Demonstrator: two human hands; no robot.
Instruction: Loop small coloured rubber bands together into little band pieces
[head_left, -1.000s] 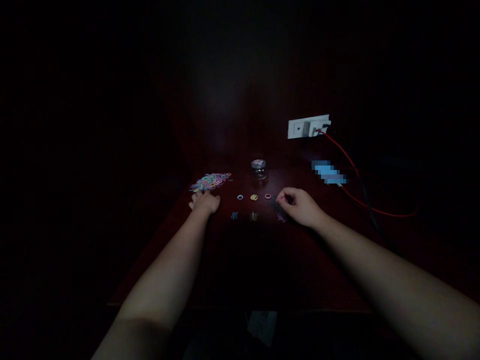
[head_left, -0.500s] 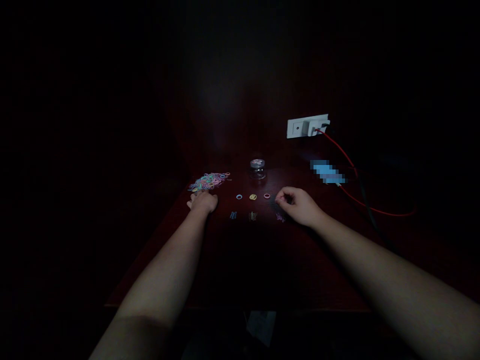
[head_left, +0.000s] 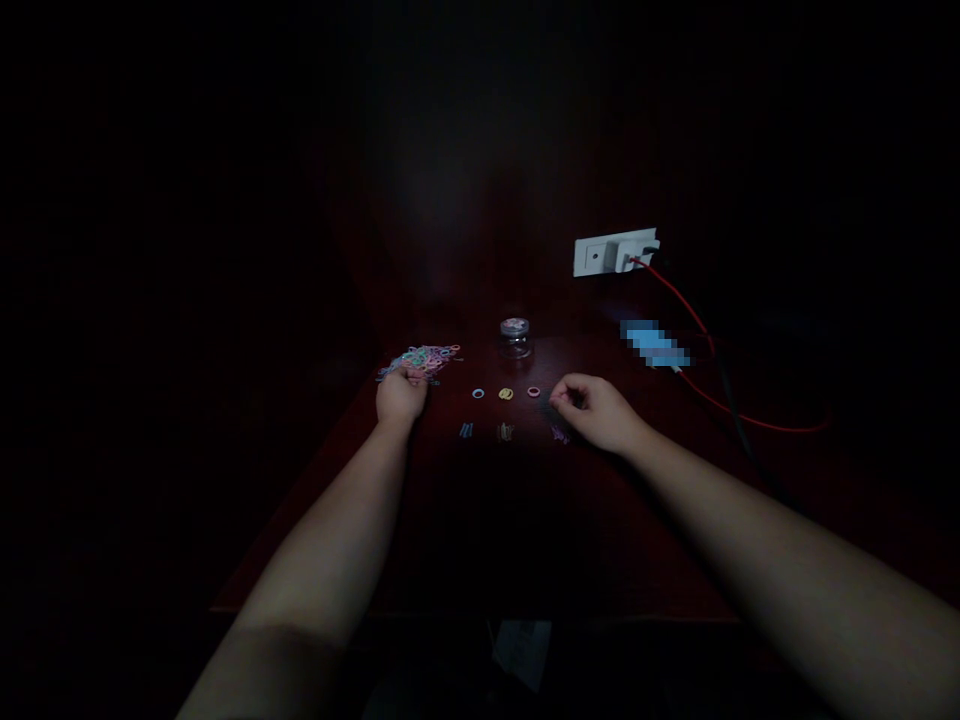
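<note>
My left hand (head_left: 401, 398) is at the near edge of a pile of small multicoloured hair ties and clips (head_left: 431, 358). Its fingers look curled together against the pile, and what they pinch is hidden. On the right, my right hand (head_left: 600, 412) rests on the table with thumb and fingers pressed together; anything between them is too small to make out. Left of it, a pink hair tie (head_left: 533, 392), yellow hair ties (head_left: 506, 394) and a blue hair tie (head_left: 478, 394) form a row. Nearer lie small groups of blue clips (head_left: 466, 430), yellowish clips (head_left: 505, 432) and purple-pink clips (head_left: 560, 434).
A clear lidded jar (head_left: 515, 340) stands behind the row on the dark red table (head_left: 525, 540). At the back right, a pixelated blue device (head_left: 654, 343) is joined by a red cable (head_left: 679, 295) to a wall socket (head_left: 596, 256). A dark cable runs alongside.
My left hand has turned and shifted slightly left, its spread fingers now drawn together at the pile. My right hand and the sorted ties and clips have stayed in place.
</note>
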